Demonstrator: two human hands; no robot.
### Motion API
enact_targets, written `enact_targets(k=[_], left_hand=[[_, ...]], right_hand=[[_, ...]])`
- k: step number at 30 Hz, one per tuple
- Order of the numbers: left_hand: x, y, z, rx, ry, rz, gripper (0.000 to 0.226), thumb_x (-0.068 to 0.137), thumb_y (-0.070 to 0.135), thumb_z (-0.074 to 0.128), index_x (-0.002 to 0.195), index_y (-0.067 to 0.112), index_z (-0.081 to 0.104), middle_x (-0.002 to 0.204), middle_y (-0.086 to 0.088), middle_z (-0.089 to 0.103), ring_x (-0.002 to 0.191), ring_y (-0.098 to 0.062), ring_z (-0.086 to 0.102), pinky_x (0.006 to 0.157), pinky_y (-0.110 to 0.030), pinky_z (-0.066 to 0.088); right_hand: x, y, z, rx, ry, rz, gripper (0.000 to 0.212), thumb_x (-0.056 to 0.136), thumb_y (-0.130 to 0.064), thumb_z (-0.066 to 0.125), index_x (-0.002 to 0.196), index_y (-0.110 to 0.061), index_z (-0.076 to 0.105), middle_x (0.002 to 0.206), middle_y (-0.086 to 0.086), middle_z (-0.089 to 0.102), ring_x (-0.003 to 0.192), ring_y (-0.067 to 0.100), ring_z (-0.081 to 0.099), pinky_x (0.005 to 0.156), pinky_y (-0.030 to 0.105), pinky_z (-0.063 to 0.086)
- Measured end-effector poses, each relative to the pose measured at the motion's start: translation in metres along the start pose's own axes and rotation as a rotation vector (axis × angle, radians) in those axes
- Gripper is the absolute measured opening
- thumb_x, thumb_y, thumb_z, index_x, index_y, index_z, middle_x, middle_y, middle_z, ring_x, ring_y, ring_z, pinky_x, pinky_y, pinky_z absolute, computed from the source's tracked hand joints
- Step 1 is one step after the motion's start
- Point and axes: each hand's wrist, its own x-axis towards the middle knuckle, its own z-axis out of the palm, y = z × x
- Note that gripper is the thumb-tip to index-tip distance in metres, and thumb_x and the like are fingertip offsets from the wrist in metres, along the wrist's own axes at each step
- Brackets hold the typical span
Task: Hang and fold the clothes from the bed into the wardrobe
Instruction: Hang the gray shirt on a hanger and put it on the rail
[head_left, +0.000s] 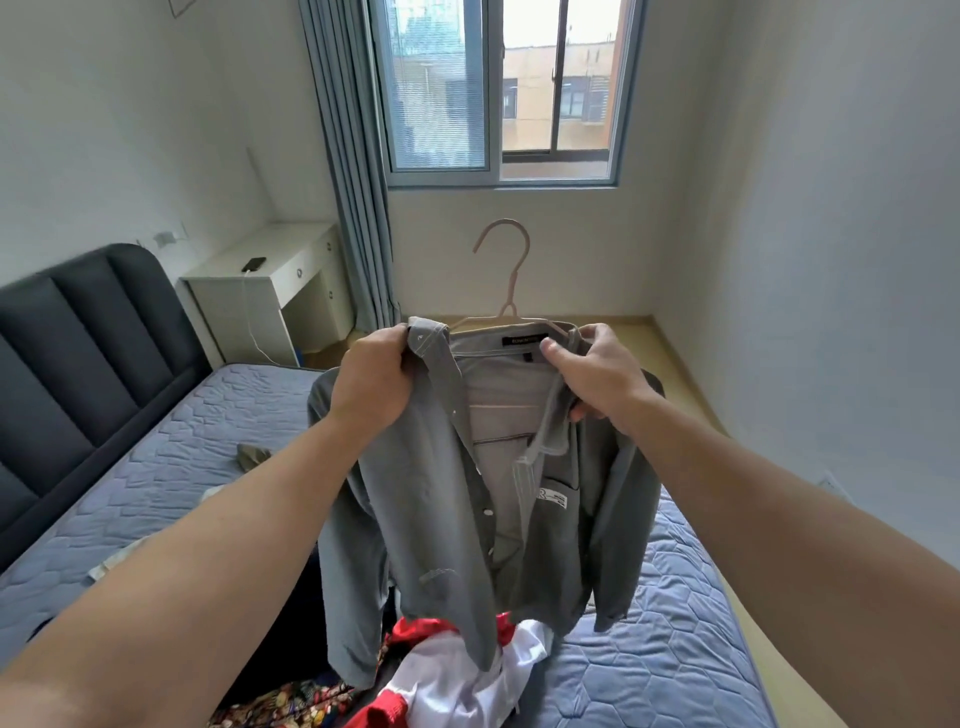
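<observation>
a white patch (551, 497) on the chest of the grey shirt (426, 519) bears a large dark letter "r", with a few thin lines of print beside it, too small to read. a black label (524, 340) sewn inside the collar (428, 336), at the back of the neck, carries a short row of pale letters, blurred past reading.

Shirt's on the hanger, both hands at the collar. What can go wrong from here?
1. The shirt hangs unbuttoned on the hanger; it may slip off one shoulder once a hand lets go.
2. The left hand and right hand both grip fabric, not the hook, so a regrip is probably needed before hanging.
3. The hem hangs close over the red and white garment and could snag it.
</observation>
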Motion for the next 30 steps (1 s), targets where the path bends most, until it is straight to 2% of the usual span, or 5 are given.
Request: enact_targets(k=[5, 10, 18, 22, 30], left_hand=[[0.002, -0.009, -0.001, -0.001, 0.01, -0.006, 0.019, 0.089, 0.0, 0.056, 0.101, 0.003, 0.07, 0.097, -0.017, 0.072, 0.088, -0.037, 0.066, 0.073, -0.042, 0.051], [0.004, -0.016, 0.001, -0.04, 0.007, 0.02, 0.017, 0.089, -0.001, 0.056, 0.101, 0.003, 0.067, 0.095, -0.016, 0.072, 0.087, -0.038, 0.065, 0.073, -0.041, 0.05], [0.001, -0.028, 0.006, -0.138, -0.104, -0.127, 0.058, 0.092, 0.002, 0.057, 0.145, 0.021, 0.044, 0.093, -0.003, 0.069, 0.082, -0.023, 0.06, 0.076, -0.031, 0.041], [0.001, -0.027, 0.009, -0.155, -0.23, -0.027, 0.035, 0.084, -0.007, 0.061, 0.109, 0.016, 0.068, 0.1, 0.0, 0.069, 0.089, -0.02, 0.064, 0.079, -0.021, 0.048], [0.016, -0.012, 0.001, -0.171, -0.391, -0.205, 0.025, 0.074, 0.001, 0.054, 0.077, 0.026, 0.052, 0.094, 0.001, 0.074, 0.087, -0.023, 0.068, 0.077, -0.036, 0.057]], right_hand=[[0.005, 0.004, -0.012, -0.216, 0.182, -0.042, 0.038, 0.087, -0.047, 0.032, 0.079, -0.022, 0.059, 0.087, 0.007, 0.068, 0.072, 0.033, 0.069, 0.067, 0.035, 0.048], [0.013, 0.013, -0.01, -0.594, 0.133, -0.218, 0.04, 0.088, -0.031, 0.054, 0.128, -0.03, 0.062, 0.129, 0.009, 0.055, 0.125, 0.032, 0.047, 0.105, 0.04, 0.037], [0.01, 0.02, -0.012, -0.582, -0.136, -0.488, 0.016, 0.088, -0.026, 0.07, 0.099, -0.014, 0.066, 0.095, 0.007, 0.071, 0.088, 0.032, 0.062, 0.074, 0.035, 0.047], [0.011, 0.023, -0.011, -0.52, -0.02, -0.428, 0.01, 0.093, -0.02, 0.066, 0.087, -0.013, 0.062, 0.087, 0.01, 0.069, 0.082, 0.033, 0.06, 0.07, 0.035, 0.046], [0.006, 0.026, -0.018, -0.457, 0.036, -0.397, 0.02, 0.095, -0.013, 0.062, 0.08, -0.017, 0.05, 0.084, 0.014, 0.066, 0.077, 0.036, 0.056, 0.068, 0.039, 0.049]])
